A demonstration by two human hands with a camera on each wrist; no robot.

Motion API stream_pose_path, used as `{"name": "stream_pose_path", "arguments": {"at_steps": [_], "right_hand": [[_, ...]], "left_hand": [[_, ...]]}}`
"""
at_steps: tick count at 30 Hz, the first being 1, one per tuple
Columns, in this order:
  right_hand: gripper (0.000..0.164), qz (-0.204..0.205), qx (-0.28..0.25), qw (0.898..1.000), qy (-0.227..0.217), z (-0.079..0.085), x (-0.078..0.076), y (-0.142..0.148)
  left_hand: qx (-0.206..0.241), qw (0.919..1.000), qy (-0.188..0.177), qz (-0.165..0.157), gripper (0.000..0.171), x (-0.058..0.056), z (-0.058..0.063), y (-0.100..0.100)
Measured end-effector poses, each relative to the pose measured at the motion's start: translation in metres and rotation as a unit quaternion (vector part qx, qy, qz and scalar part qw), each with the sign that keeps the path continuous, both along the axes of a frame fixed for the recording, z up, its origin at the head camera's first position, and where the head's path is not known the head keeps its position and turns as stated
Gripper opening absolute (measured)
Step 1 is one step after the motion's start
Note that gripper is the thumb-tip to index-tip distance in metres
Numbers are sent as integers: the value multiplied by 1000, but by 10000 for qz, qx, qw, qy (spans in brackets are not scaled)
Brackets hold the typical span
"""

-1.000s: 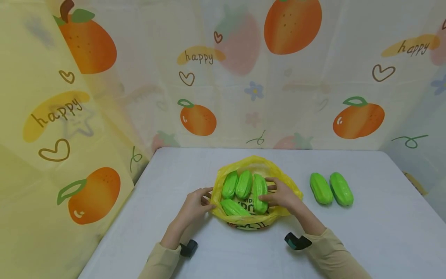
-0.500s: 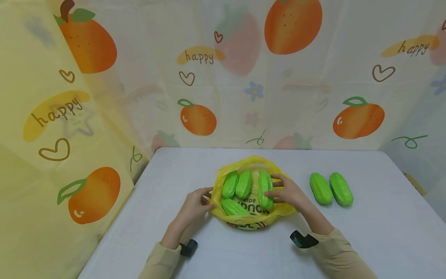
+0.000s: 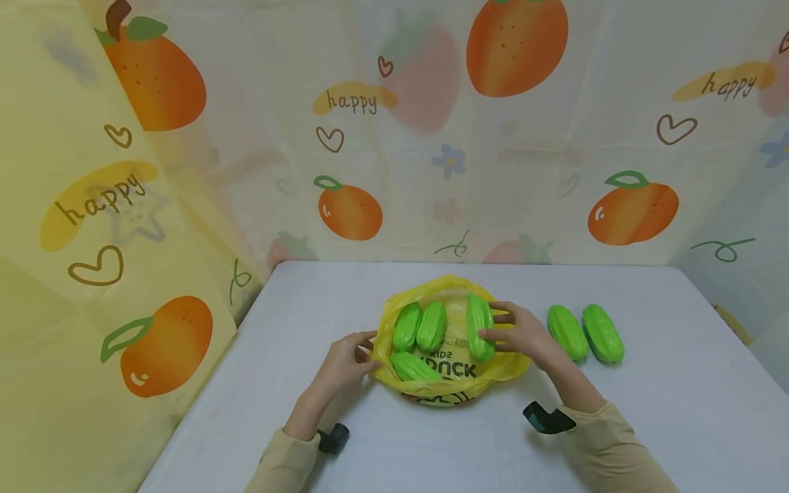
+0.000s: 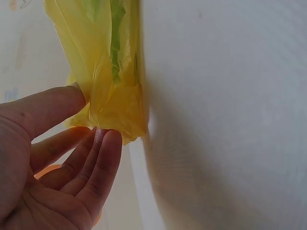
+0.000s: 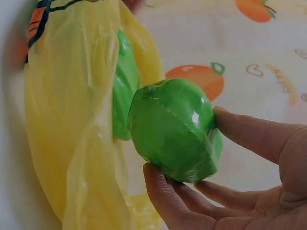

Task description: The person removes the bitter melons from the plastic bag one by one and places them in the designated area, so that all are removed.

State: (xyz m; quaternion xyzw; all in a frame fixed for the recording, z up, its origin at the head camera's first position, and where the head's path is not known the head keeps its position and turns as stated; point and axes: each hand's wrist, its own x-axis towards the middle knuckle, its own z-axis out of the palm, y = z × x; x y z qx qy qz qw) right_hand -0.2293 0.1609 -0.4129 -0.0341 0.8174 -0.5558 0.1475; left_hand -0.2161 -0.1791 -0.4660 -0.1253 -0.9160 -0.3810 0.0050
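A yellow plastic bag [image 3: 457,282] lies with its mouth spread wide in the middle of the table. My left hand [image 3: 345,357] pinches the bag's left edge; the left wrist view shows the thin plastic [image 4: 103,108] between thumb and fingers. My right hand [image 3: 520,335] grips a glossy green plastic cucumber [image 3: 480,329] over the right side of the bag's opening. In the right wrist view, the thumb and fingers hold this cucumber [image 5: 172,132] from opposite sides, its stem nub facing the camera. Three more cucumbers, including a front one [image 3: 414,368], lie inside the bag.
Two matching green cucumbers, one left [image 3: 568,333] and one right [image 3: 604,334], lie side by side on the white table [image 3: 666,411] to the right. A fruit-patterned cloth [image 3: 401,157] hangs behind and at the left.
My right hand has shifted right and away from me with the cucumber, from near the bag's middle to over its right side. The left hand stays still at the bag's edge.
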Motion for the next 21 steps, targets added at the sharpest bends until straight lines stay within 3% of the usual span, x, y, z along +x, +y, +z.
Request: {"name": "stream_pose_path", "arguments": {"at_steps": [21], "right_hand": [[80, -59, 0, 9999, 131, 15, 3, 28]], "left_hand": [[40, 10000, 36, -14, 55, -1, -3, -2]]}}
